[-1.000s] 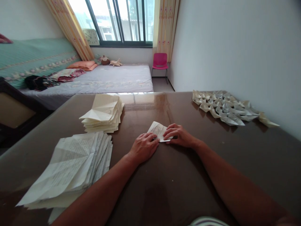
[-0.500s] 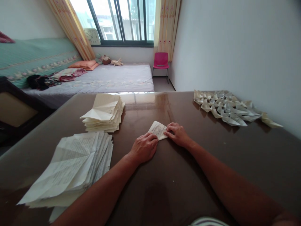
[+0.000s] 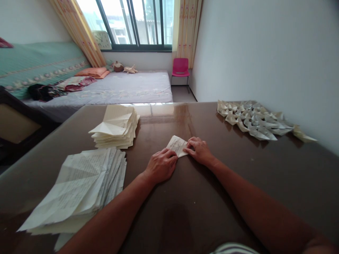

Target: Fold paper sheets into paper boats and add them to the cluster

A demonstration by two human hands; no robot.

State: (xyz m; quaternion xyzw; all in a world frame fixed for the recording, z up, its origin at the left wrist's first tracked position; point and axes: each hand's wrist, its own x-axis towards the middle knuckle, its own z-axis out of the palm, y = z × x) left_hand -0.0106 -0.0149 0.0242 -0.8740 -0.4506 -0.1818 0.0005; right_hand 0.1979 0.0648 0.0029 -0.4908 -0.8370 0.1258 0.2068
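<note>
A small folded paper [image 3: 177,144] with writing on it lies on the brown table, its far corner pointing away from me. My left hand [image 3: 162,163] grips its near left edge, with the fingers curled together. At the paper's right corner, my right hand [image 3: 199,151] pinches it between thumb and fingers. The fingers hide both side corners. To the left of my hands lies a stack of creased, written sheets [image 3: 79,183], and behind that a stack of cream creased paper [image 3: 116,128].
Several folded paper boats [image 3: 251,118] stand in rows at the table's [image 3: 212,218] far right, near the white wall. Beyond the table are a bed [image 3: 143,84] and a pink chair [image 3: 180,67] below the window. A dark wooden chair back [image 3: 18,121] is at left.
The view has shifted very slightly. Both hands stay on the folded paper in almost the same pose, and the stacks and boats have not moved.
</note>
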